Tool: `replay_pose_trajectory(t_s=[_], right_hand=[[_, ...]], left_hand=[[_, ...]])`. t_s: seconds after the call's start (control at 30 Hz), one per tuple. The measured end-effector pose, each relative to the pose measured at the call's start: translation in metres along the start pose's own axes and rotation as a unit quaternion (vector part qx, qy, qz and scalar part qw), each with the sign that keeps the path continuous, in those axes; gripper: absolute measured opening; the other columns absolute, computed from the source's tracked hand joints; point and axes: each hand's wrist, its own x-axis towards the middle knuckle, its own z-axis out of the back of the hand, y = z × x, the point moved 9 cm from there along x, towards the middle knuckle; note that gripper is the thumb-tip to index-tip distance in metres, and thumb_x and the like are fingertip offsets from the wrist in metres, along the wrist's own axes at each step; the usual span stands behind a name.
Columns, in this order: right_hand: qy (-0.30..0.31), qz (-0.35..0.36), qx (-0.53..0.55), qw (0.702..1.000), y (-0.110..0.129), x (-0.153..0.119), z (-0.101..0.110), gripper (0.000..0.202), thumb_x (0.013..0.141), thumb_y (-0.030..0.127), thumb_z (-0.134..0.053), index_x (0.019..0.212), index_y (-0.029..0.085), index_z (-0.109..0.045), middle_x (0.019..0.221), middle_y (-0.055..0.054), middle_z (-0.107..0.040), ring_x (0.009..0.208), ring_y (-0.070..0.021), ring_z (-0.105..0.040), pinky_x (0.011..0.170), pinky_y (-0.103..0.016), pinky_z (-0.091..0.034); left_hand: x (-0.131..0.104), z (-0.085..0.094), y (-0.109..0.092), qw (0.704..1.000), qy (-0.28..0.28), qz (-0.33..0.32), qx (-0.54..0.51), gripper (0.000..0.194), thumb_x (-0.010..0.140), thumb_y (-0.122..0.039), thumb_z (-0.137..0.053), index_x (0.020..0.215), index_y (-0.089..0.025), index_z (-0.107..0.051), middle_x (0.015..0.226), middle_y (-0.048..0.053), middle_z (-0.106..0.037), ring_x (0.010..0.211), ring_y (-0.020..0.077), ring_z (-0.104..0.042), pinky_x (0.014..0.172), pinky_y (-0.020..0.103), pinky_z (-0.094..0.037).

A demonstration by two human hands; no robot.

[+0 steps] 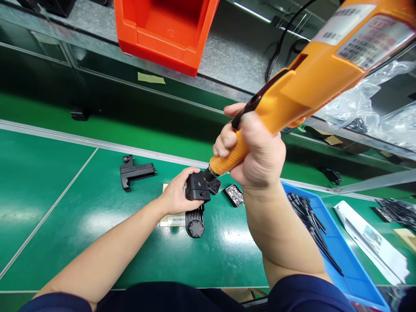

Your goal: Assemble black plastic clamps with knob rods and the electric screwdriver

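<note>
**On the green bench [130, 255]: black block [194, 191] and orange power screwdriver [292, 97], both in hand**

At the left, a black bracket [138, 172] is laid flat, well apart from the hands.

Next, the left hand [173, 195]: narrowed around the block, with fingers at its far edge and thumb along its near edge. The block is set just above the ribbed black piece [195, 223]; whether the two are joined cannot be told. Judged by look: hard plastic, stiff, fairly light, somewhat slick on its smooth faces, not fragile. It is best held by its opposite edges, low and firm, with fingertips kept off the top face, since twist may be passed into it by the bit.

Beside the block, a small dish of dark screws [215, 186]; then a small black box of silver pieces [234, 195], easily scattered if knocked.

Farther right, the right hand [263, 158]: closed around the screwdriver's lower barrel. The tool is held aslant, its bit brought to the block's top face. Judged bulky, rigid and top-heavy; a full grip near the nose is suited to steering, though the long rear end may pull sideways.

At the far right, a blue tray [352, 264], in which black cables [313, 225] are held: thin, bendable, best lifted in a bunch.
</note>
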Motion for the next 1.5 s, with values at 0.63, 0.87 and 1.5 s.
replay_pose_trajectory(t_s=[0.63,0.87,1.5], right_hand=[[0.002,-0.018,0.006,1.0,0.003,0.004,0.006,0.061,0.078,0.084,-0.049,0.09,0.026,-0.063,0.089,-0.005,-0.072,0.058,-0.0179,-0.059,0.048,-0.033,-0.049],[0.04,0.01,0.092,0.995,0.003,-0.001,-0.002,0.043,0.082,0.063,-0.068,0.099,0.023,-0.069,0.081,-0.002,-0.067,0.056,-0.0132,-0.055,0.047,-0.028,-0.046],[0.025,-0.016,-0.062,0.998,-0.007,-0.009,-0.003,0.034,0.07,0.044,-0.088,0.074,0.022,-0.062,0.053,0.005,-0.052,0.044,-0.0116,-0.049,0.043,-0.028,-0.046]], left_hand=[[-0.001,0.001,0.002,1.0,-0.005,0.014,0.028,0.072,0.066,-0.035,-0.072,0.13,-0.019,-0.045,0.119,0.009,-0.062,0.1,0.0227,-0.064,0.093,0.038,-0.053],[-0.001,0.0,0.001,1.0,0.0,0.012,0.012,0.073,0.065,-0.034,-0.073,0.13,-0.019,-0.044,0.113,0.007,-0.064,0.093,0.0202,-0.063,0.087,0.035,-0.053],[-0.001,0.0,0.002,1.0,-0.001,0.012,0.024,0.073,0.064,-0.033,-0.072,0.131,-0.019,-0.045,0.112,0.008,-0.062,0.093,0.0203,-0.062,0.08,0.032,-0.053]])
